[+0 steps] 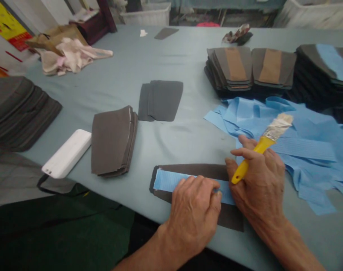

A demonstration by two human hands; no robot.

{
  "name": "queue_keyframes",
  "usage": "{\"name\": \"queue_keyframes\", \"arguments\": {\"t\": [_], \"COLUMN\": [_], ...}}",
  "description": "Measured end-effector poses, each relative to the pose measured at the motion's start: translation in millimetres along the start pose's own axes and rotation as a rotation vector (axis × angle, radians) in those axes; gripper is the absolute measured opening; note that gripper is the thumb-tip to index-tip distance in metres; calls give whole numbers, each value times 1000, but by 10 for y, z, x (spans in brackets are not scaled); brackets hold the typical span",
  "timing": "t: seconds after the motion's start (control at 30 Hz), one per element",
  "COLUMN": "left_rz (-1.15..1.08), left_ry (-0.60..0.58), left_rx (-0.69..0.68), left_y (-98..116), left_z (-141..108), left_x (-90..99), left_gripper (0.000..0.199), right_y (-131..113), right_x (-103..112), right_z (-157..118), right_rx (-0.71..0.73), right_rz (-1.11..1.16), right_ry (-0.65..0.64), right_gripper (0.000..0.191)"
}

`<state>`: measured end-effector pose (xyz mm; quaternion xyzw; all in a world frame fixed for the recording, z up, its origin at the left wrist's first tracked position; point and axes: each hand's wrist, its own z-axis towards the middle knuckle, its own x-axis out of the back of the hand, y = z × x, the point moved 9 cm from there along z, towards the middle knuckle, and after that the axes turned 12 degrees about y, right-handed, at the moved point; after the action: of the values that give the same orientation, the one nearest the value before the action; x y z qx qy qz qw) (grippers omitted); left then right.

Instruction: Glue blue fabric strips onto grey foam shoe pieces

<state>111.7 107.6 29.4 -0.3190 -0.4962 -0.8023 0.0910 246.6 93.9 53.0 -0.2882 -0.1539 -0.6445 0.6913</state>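
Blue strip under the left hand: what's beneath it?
The blue strip lies on a dark grey fabric panel, which shows above and below it. The left hand covers the strip's middle, hiding the panel there. The right hand grips a yellow-handled paintbrush beside it.

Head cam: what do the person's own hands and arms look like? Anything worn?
The left hand and right hand are bare and broad, with prominent knuckles; no gloves, rings or watch show. The left forearm and right forearm are bare too, with no sleeve or cuff in view.
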Motion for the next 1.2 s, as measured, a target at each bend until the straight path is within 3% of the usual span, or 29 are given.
{"name": "queue_keyframes", "arguments": {"t": [0.2, 0.3, 0.4, 0.5, 0.6, 0.73, 0.87, 1.07, 1.2], "left_rz": [-183, -241, -88, 227, 500, 670, 707, 713, 711], "left_ry": [95, 136, 199, 174, 81, 75, 83, 31, 25], "left_rx": [35, -3, -145, -236, -320, -413, -448, -391, -346], "left_y": [-14, 37, 112, 44, -112, -252, -267, -328, -380], "left_z": [13, 26, 6, -70, -207, -359, -366, -338, -360], "left_x": [113, 242, 434, 526, 497, 457, 427, 393, 396], "left_gripper": [15, 17, 14, 33, 58, 73, 76, 78, 79], "right_y": [-65, -55, -97, -228, -388, -456, -399, -329, -266], "right_x": [-159, -126, -9, 102, 134, 53, -74, -324, -353], "right_z": [-93, -40, 35, 12, -147, -320, -221, -225, -295], "right_rx": [62, 57, 31, 29, 72, 94, 1, -75, -110], "right_rz": [18, 35, 90, 171, 235, 240, 274, 325, 330], "right_ry": [-83, -84, -82, -132, -238, -292, -221, -309, -339], "right_gripper": [14, 17, 16, 11, 9, 13, 14, 17, 20]}}
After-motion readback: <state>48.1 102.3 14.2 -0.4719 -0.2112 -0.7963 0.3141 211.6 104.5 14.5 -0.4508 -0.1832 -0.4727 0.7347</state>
